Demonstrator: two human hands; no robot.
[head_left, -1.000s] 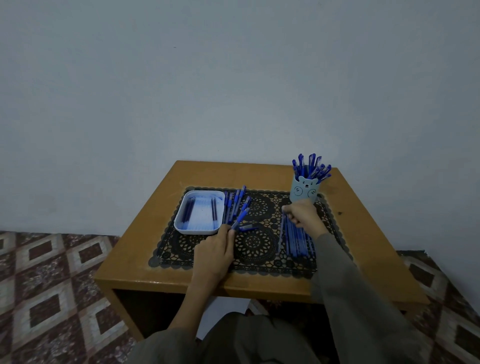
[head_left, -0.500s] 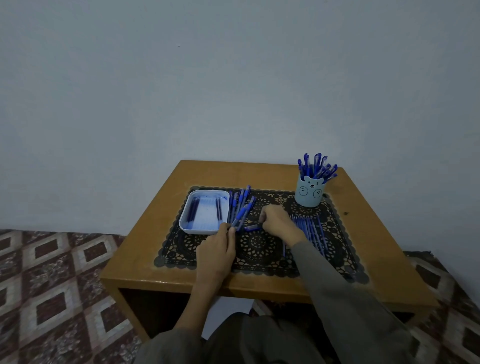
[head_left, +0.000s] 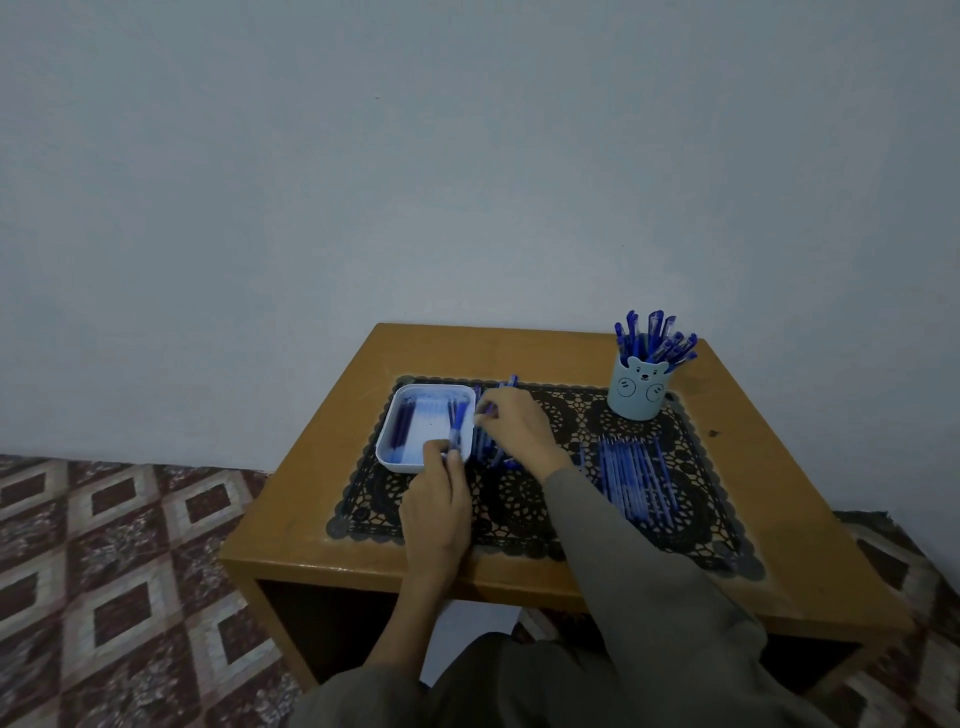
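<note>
Left hand (head_left: 439, 501), right hand (head_left: 514, 428) both pinch pen (head_left: 458, 423) at tray's (head_left: 410, 466) 3 o'clock rim; my sleeve (head_left: 597, 525) may scatter pen row (head_left: 636, 475)

Just right of the white tray (head_left: 400, 465), the right hand (head_left: 511, 426) hides most of the loose pens (head_left: 488, 452), and over the tray the pen (head_left: 458, 423) in the left hand (head_left: 439, 499) is blurred.

A bear-faced cup (head_left: 638, 400) of pens (head_left: 657, 338) stands on the lace mat (head_left: 519, 519), thin refills (head_left: 636, 478) lying near it.
</note>
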